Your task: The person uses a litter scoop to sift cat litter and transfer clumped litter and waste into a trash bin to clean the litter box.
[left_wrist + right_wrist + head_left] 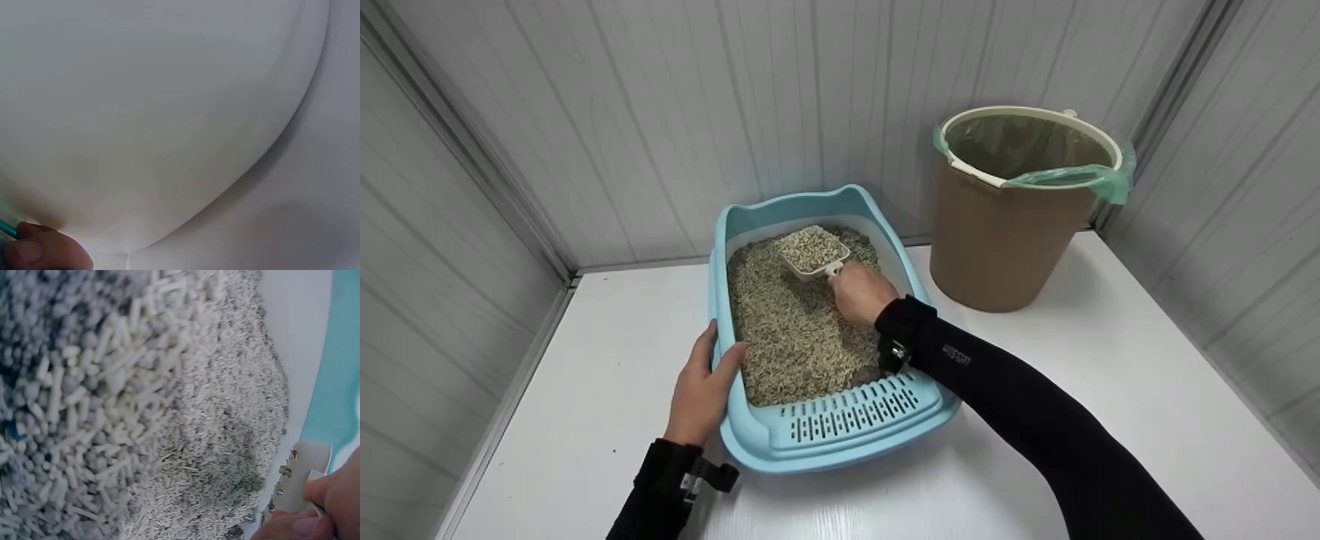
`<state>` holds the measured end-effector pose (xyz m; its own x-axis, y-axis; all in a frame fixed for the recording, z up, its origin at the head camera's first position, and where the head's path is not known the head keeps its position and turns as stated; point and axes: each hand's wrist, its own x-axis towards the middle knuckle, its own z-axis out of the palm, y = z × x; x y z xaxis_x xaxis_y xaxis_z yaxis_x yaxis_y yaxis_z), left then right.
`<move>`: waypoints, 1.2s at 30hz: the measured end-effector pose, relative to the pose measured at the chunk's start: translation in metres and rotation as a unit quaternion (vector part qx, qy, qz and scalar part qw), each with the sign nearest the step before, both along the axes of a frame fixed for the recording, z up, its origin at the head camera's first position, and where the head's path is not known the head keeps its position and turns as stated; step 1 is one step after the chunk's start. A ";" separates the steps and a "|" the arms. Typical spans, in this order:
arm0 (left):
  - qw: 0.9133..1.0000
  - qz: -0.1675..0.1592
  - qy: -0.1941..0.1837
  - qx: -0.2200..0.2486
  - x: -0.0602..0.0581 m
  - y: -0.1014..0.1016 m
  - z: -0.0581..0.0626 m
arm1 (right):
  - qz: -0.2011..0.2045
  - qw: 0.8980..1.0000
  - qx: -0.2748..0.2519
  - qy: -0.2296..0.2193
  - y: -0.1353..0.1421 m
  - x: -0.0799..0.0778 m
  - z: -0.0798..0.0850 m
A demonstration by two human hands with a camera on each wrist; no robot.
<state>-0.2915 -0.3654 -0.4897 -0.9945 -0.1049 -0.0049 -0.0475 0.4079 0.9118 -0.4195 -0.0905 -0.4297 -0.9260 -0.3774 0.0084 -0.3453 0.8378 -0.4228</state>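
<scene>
A light-blue litter box (840, 442) stands on the white table, filled with pale, pellet-like cat litter (791, 337). My right hand (861, 292) grips the short handle of a white litter scoop (834, 268), which is heaped with litter and held over the far half of the box. In the right wrist view, the scoop's side wall (306, 464) shows beside the fingers, with pellets along its edge. My left hand (703, 394) holds the box's left rim, thumb over the inner side and fingers outside. A darker clump (866, 375) lies near the slotted front ledge.
A brown bin (997, 247) with a green bag (1110, 184) folded over its cream rim stands behind and right of the box. Grey panelled walls (660, 112) close off the back and both sides. The white table (600, 360) extends left and right of the box.
</scene>
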 end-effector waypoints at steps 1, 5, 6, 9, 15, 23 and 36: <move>1.000 -0.001 0.000 0.000 0.000 0.000 0.000 | -0.006 1.000 -0.006 -0.004 0.001 0.001 0.003; 1.000 -0.004 -0.001 0.002 0.001 0.000 0.001 | -0.021 1.000 -0.011 0.004 0.002 0.008 0.012; 1.000 -0.005 -0.001 0.003 0.001 0.000 0.001 | -0.023 1.000 -0.010 0.007 0.003 0.010 0.015; 1.000 -0.008 -0.001 0.003 0.001 -0.001 0.001 | -0.029 0.999 -0.007 0.020 0.004 0.015 0.021; 1.000 -0.009 0.000 0.000 -0.001 -0.002 0.001 | -0.035 0.999 -0.006 0.040 0.013 0.021 0.031; 1.000 -0.007 0.002 0.005 0.001 -0.002 0.000 | -0.028 0.999 -0.015 0.033 0.028 0.030 0.038; 1.000 -0.007 0.001 0.000 0.001 -0.001 0.003 | -0.030 0.998 -0.012 0.047 0.036 0.034 0.043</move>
<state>-0.2900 -0.3664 -0.4871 -0.9959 -0.0905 -0.0035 -0.0403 0.4081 0.9120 -0.3852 -0.0545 -0.3863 -0.9416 -0.3200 0.1049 -0.3341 0.8484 -0.4106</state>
